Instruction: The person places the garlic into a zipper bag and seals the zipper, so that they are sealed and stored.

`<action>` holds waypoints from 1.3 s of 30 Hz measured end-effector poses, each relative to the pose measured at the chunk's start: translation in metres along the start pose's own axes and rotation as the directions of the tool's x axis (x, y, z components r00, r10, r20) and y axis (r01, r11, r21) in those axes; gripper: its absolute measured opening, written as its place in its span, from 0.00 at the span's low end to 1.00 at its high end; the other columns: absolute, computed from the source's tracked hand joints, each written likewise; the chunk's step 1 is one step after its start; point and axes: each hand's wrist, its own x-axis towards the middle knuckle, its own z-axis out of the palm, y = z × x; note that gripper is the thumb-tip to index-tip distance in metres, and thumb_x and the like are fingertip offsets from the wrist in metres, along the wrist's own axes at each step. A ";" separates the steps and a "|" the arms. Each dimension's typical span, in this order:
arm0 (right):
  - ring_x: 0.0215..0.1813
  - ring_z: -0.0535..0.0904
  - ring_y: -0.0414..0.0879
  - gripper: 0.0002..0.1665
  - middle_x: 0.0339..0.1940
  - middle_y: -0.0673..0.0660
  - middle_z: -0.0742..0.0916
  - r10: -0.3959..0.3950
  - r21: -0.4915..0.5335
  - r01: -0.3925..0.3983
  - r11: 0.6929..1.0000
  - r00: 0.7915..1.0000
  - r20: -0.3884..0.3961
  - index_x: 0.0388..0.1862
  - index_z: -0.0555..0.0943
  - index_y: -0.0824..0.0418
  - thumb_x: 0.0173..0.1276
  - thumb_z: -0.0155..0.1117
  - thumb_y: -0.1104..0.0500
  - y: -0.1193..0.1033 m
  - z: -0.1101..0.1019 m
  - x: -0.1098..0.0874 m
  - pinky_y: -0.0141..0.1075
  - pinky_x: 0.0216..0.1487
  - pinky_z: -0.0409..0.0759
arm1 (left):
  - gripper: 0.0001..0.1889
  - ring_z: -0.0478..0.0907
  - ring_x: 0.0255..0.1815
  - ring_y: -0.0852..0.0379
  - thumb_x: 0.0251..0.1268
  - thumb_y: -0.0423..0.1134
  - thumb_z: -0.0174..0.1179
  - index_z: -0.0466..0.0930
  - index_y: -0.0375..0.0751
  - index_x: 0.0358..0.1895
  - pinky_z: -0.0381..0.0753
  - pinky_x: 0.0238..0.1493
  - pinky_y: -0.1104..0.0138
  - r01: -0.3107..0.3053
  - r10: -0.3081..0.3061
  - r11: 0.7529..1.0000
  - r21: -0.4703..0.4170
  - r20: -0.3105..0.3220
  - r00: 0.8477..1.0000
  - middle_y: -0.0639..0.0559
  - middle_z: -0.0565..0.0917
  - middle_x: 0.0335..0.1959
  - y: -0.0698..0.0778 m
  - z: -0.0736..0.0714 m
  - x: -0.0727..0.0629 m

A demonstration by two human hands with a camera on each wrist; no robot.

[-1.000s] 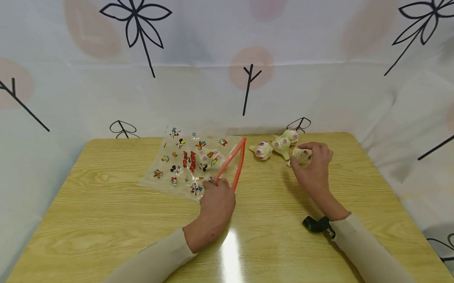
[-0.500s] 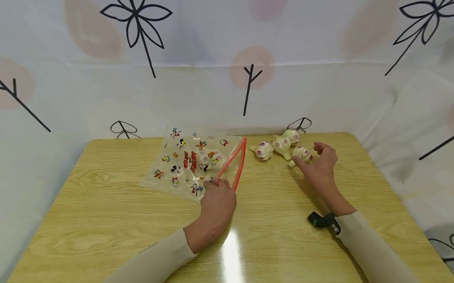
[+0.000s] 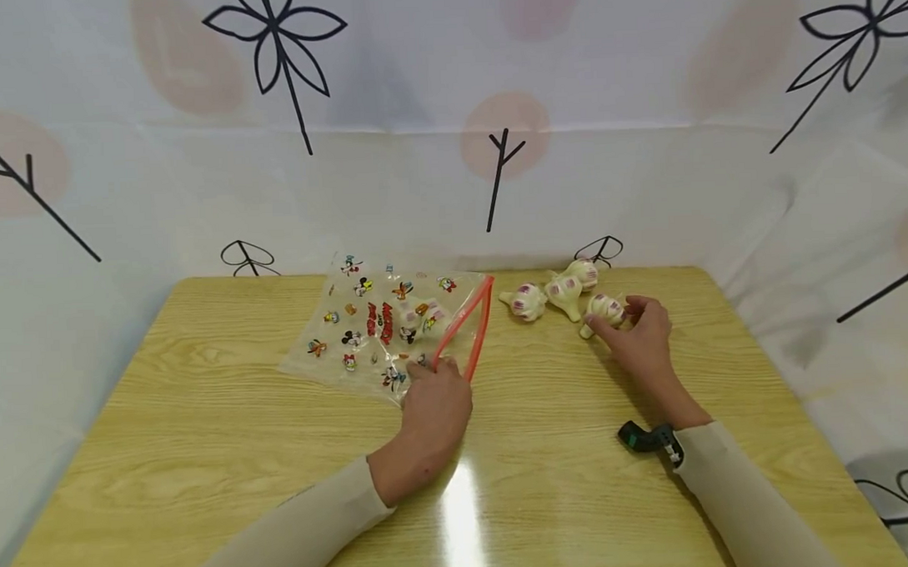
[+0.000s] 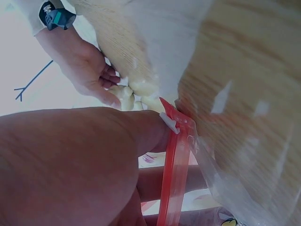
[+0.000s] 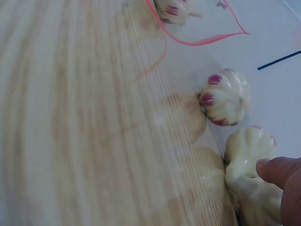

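Note:
A clear zip bag (image 3: 383, 319) with cartoon prints lies flat, its red zip strip (image 4: 174, 179) parted at the right end. My left hand (image 3: 437, 409) pinches the bag's near edge beside that opening. Inside the bag a garlic bulb (image 5: 174, 10) shows through the film. To the right, my right hand (image 3: 639, 339) holds a white-and-purple garlic bulb (image 3: 607, 309) between thumb and fingers, close over the table. Beside it are three more bulbs: one on its own (image 3: 526, 302), and a pair, the near one (image 3: 564, 292) against the far one (image 3: 584, 272).
The wooden table (image 3: 227, 458) ends at a pale patterned cloth (image 3: 420, 184) just behind the bag and bulbs. A black wrist device (image 3: 647, 438) sits at my right cuff. Glare marks the table's front middle.
My right hand has shifted slightly right around the nearest garlic bulb, its fingers opening and then closing in on it. The left hand and bag have stayed put.

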 end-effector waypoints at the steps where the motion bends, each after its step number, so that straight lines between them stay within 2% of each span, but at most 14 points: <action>1: 0.48 0.68 0.54 0.41 0.54 0.70 0.75 -0.010 -0.006 0.010 1.000 1.000 -0.002 0.68 0.70 0.75 0.70 0.76 0.49 0.001 0.001 0.000 0.39 0.46 0.66 | 0.14 0.87 0.45 0.25 0.80 0.36 0.59 0.88 0.29 0.54 0.83 0.12 0.58 -0.003 0.003 1.000 0.004 0.001 1.000 0.36 0.88 0.43 -0.001 0.000 0.000; 5: 0.44 0.69 0.52 0.35 0.51 0.69 0.78 -0.044 -0.025 0.044 0.999 0.999 -0.001 0.62 0.75 0.76 0.70 0.76 0.52 0.004 0.001 0.001 0.34 0.42 0.67 | 0.13 0.87 0.44 0.26 0.79 0.36 0.60 0.88 0.28 0.52 0.83 0.12 0.59 -0.020 0.021 0.999 0.032 -0.017 1.000 0.37 0.88 0.42 -0.002 0.001 -0.002; 9: 0.44 0.69 0.50 0.34 0.51 0.68 0.77 -0.042 -0.046 0.042 0.998 0.999 0.014 0.63 0.75 0.75 0.70 0.75 0.54 0.006 0.000 0.000 0.28 0.37 0.65 | 0.13 0.87 0.44 0.27 0.79 0.36 0.59 0.88 0.29 0.52 0.82 0.11 0.60 -0.033 0.033 0.997 0.065 -0.006 0.999 0.37 0.88 0.43 -0.001 0.002 -0.002; 16: 0.50 0.71 0.54 0.33 0.55 0.70 0.77 -0.015 -0.049 0.015 0.999 1.000 0.004 0.64 0.73 0.74 0.69 0.73 0.57 0.004 0.000 -0.002 0.36 0.45 0.67 | 0.15 0.87 0.45 0.27 0.81 0.37 0.58 0.88 0.30 0.54 0.81 0.10 0.60 -0.005 0.006 0.997 0.071 -0.011 1.000 0.36 0.89 0.45 0.001 0.005 -0.001; 20: 0.52 0.72 0.57 0.31 0.55 0.70 0.78 -0.024 -0.049 0.024 0.999 1.000 -0.006 0.63 0.73 0.74 0.67 0.71 0.59 0.005 0.001 0.000 0.39 0.49 0.66 | 0.15 0.87 0.45 0.27 0.82 0.37 0.57 0.88 0.29 0.54 0.82 0.11 0.59 0.013 -0.013 0.999 0.034 0.006 1.000 0.34 0.88 0.46 0.001 0.004 0.000; 27: 0.53 0.73 0.52 0.32 0.56 0.69 0.78 -0.034 -0.042 0.033 0.999 0.999 -0.025 0.64 0.71 0.73 0.66 0.71 0.62 0.004 0.001 0.002 0.31 0.48 0.69 | 0.14 0.86 0.48 0.27 0.80 0.36 0.58 0.88 0.30 0.55 0.82 0.12 0.59 0.016 -0.016 0.999 0.032 0.023 1.000 0.35 0.88 0.48 0.002 0.002 0.001; 33: 0.55 0.71 0.52 0.33 0.59 0.70 0.75 -0.031 -0.013 0.030 0.999 0.998 -0.058 0.65 0.70 0.74 0.64 0.68 0.64 0.003 0.002 0.001 0.31 0.51 0.67 | 0.14 0.87 0.49 0.27 0.80 0.36 0.57 0.88 0.32 0.56 0.81 0.11 0.60 0.003 -0.004 0.998 0.056 0.024 1.000 0.36 0.88 0.49 0.002 0.001 0.001; 39: 0.47 0.72 0.45 0.33 0.59 0.66 0.74 -0.021 0.046 0.025 0.999 0.995 -0.096 0.67 0.68 0.71 0.65 0.67 0.66 0.004 0.004 -0.003 0.26 0.41 0.71 | 0.14 0.87 0.50 0.27 0.80 0.35 0.57 0.88 0.33 0.57 0.81 0.11 0.60 -0.001 -0.001 0.999 0.054 0.045 0.999 0.35 0.88 0.50 0.002 0.000 0.001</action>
